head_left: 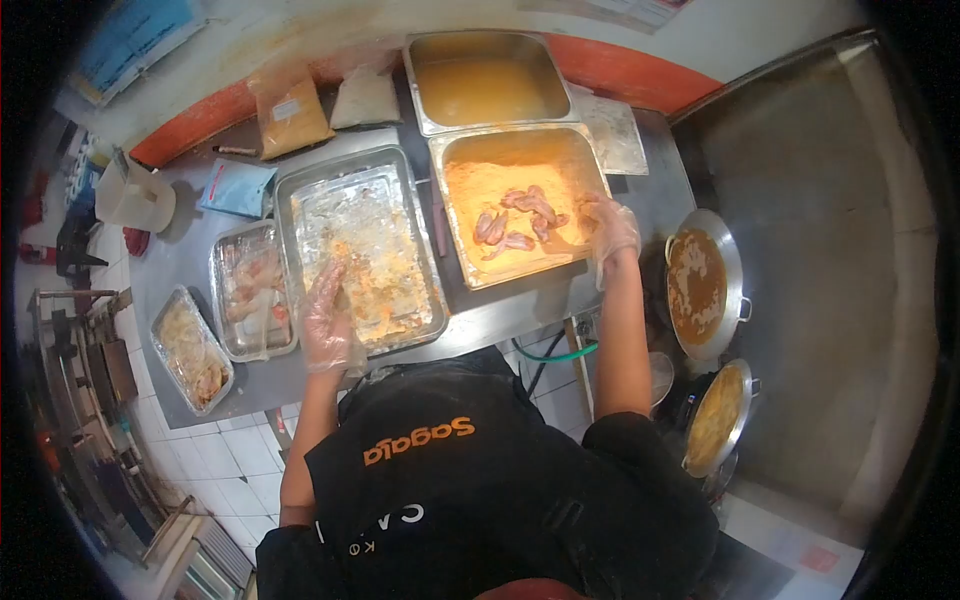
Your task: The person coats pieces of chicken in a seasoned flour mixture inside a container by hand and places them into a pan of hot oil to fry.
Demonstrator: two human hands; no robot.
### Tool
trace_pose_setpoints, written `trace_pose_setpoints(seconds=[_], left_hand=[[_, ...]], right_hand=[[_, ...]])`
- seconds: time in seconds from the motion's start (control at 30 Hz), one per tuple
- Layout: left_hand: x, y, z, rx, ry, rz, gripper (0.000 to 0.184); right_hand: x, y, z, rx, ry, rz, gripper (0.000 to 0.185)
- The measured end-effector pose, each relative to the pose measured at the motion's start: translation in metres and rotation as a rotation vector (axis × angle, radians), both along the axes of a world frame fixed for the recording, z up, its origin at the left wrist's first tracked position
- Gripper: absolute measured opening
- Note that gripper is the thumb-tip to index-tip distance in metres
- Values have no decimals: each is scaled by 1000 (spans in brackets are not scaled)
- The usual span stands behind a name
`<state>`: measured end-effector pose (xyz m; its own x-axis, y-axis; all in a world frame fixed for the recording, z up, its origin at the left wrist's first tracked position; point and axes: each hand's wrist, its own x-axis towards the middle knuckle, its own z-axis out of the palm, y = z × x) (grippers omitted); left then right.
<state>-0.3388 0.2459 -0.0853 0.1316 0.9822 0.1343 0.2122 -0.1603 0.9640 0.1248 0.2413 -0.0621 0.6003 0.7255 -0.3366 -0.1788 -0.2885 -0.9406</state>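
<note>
Both my hands wear clear plastic gloves. My left hand [330,318] is over the lower left part of a large metal tray [432,290] smeared with orange crumbs, its fingers stretched out and nothing visible in them. My right hand [615,235] is at the right edge of a deep metal pan [530,274], with its fingers bent over the rim and their tips close to the breading. Orange breading flour [480,165] covers the bottom of that pan. Several pieces of raw meat [535,203] lie on the flour, apart from my fingers.
Behind stands a pan of yellowish liquid [490,85]. Bags of orange powder [292,112] and white powder [366,98] lie left of it. Two smaller trays [255,285] [192,350] hold food at left. Two woks [698,285] [718,418] with liquid stand at right.
</note>
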Motion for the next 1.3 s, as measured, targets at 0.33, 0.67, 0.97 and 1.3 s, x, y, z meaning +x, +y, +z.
trace_pose_setpoints(seconds=[0.33, 0.67, 0.97, 1.3], left_hand=[[86, 10, 16, 98, 189, 24, 61], [30, -17, -43, -349, -30, 502, 56], [5, -18, -57, -289, -150, 659, 43], [-16, -26, -57, -255, 361, 635, 48]], right_hand=[[29, 37, -31, -324, -122, 569, 31], [25, 46, -50, -397, -66, 699, 33], [21, 53, -34, -263, -25, 325, 37], [45, 28, -25, -321, -126, 413, 42]])
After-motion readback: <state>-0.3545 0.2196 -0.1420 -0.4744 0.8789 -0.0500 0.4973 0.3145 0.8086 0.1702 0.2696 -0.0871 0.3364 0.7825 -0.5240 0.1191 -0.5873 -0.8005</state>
